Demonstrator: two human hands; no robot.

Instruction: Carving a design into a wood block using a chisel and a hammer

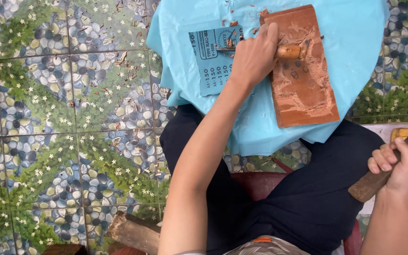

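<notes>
my left hand (253, 59) is closed around the chisel (286, 51), its tip against the carved wooden block (303, 89) lying flat on the blue cloth (355, 42) over the bench for support, while my right hand (397, 165) grips the wooden mallet (388, 167) off to the side, away from the block.

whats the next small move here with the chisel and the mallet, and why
Probably bring the right hand in so the wooden mallet can tap the chisel. The left hand already grips the chisel's handle and holds it against the carved wooden block, while the mallet sits off to the side, away from the block. Chips lie on the blue cloth.
</notes>
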